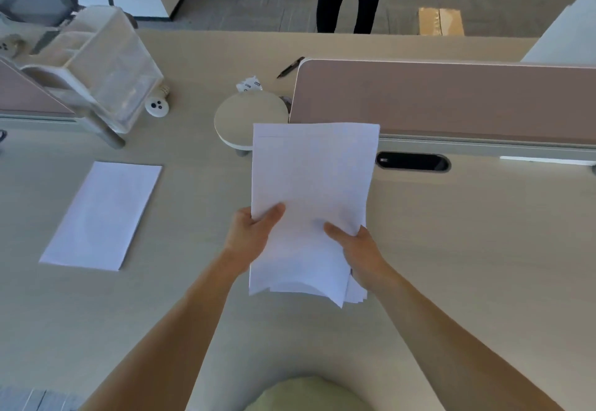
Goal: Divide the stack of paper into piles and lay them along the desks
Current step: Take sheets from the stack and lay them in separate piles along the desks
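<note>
The thick stack of plain white paper sheets (pixel 314 191) is held up in the middle of the frame, above the pale wood-grain desk top (pixel 467 233); the left hand (pixel 250 234) grips its lower left edge, thumb on top and fingers hidden beneath; the right hand (pixel 358 251) grips the lower right edge the same way, thumb pressed on the top sheet; at the bottom right corner the lower sheets have fanned out of line, so the stack looks loose rather than squared; one flat white pile of paper (pixel 103 215) already lies on the desk at the left of the frame, well apart from the held stack; the step in hand looks like peeling off the next portion, and to do it well the thumb should slide a modest sheaf free while the other hand keeps firm hold of the remainder; tapping the edges true first would stop the stray sheets slipping out; the bare desk at the right of the frame, below the long pinkish-brown divider panel (pixel 451 97) and the black oval cable slot (pixel 412 162), seems the natural next spot; the new pile should lie flat and clear of the slot
</note>
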### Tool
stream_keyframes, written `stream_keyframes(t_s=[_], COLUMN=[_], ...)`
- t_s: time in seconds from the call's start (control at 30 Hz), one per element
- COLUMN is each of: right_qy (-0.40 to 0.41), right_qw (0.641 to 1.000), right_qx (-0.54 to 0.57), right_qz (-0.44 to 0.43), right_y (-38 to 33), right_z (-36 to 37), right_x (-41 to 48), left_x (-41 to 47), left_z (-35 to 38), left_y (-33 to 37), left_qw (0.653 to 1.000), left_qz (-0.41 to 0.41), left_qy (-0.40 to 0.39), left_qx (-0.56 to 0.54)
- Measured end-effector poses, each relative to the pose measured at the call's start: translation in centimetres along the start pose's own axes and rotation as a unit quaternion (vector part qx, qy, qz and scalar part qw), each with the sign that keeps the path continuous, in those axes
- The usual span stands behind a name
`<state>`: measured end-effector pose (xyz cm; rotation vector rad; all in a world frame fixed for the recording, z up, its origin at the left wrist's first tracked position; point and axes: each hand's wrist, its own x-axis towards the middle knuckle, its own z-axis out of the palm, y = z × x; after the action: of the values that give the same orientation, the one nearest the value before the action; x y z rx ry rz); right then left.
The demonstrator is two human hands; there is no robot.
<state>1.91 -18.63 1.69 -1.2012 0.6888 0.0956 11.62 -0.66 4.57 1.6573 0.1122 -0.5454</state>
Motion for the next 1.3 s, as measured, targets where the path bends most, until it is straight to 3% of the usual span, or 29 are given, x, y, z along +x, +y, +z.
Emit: stream_keyframes(t_s=[0.13,0.27,0.47,0.57,0.7,0.87,0.97,1.13,1.3], right_qy=[-0.011,-0.075,-0.103,-0.063,0.018,0.013,-0.012,0.057,0.057], right_qw=[0.999,0.987,0.977,0.983,0.985,0.985,0.981,0.987,0.987], right_qx=[-0.014,-0.081,-0.157,-0.154,-0.144,-0.118,-0.163,-0.1,-0.08], right_qz=[-0.051,-0.112,-0.098,-0.076,-0.097,-0.129,-0.103,-0.114,-0.129], right_y=[-0.8,-2.1,-0.4,1.9,2.4,1.3,2.2,4.7,5.0], right_z=[4.6,8.7,13.4,16.4,19.1,20.6,21.0,21.4,22.6], right_x=[-1.0,-2.4,-4.4,-5.8,-7.3,-8.7,-9.5,-10.6,-11.0], left_x=[-2.3,-5.5,-7.6,-7.8,-7.4,-7.5,-7.4,-8.2,-9.0], left_z=[-4.8,-11.1,-18.2,-19.9,-21.7,-24.8,-25.9,-26.5,-25.8], left_y=[2.1,3.5,-0.1,-2.1,-1.8,0.6,-0.4,-2.9,-2.5], left_qw=[0.995,0.988,0.991,0.996,0.996,0.99,0.986,0.99,0.994], left_qz=[0.072,0.137,0.119,0.088,0.082,0.12,0.117,0.1,0.088], left_qy=[0.06,0.064,0.041,0.004,0.015,-0.068,-0.113,-0.098,-0.06], left_qx=[0.021,-0.034,-0.046,-0.018,-0.036,-0.011,0.02,0.015,-0.013])
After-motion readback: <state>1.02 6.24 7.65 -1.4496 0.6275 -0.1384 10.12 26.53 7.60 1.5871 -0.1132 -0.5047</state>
